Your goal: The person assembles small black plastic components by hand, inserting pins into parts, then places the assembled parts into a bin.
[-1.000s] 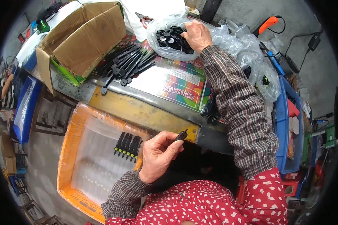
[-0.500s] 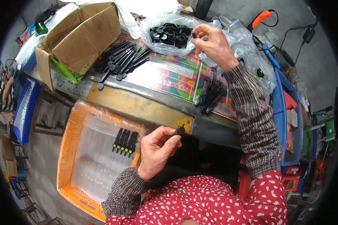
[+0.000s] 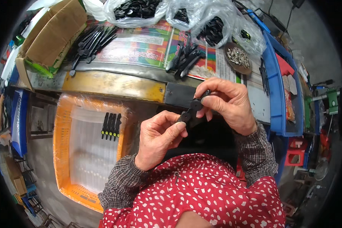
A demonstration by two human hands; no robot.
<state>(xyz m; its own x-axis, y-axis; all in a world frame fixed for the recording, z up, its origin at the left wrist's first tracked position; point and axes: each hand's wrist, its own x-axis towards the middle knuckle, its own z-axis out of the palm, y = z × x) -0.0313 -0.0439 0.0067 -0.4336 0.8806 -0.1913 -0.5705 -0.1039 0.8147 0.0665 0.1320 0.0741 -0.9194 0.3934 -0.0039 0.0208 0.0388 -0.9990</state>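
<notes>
Left hand and right hand, each grip clamped on one black part; four black pieces in orange crate to their left; bench beyond.

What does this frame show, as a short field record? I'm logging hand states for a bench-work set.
left hand: pinches the lower end of a small black part
right hand: pinches the upper end of the same part
bench: holds two piles of black pieces, clear bags of black parts, a cardboard box, a dish of metal bits
crate: orange, plastic-lined, below the bench on the left, with a row of black pieces inside
</notes>
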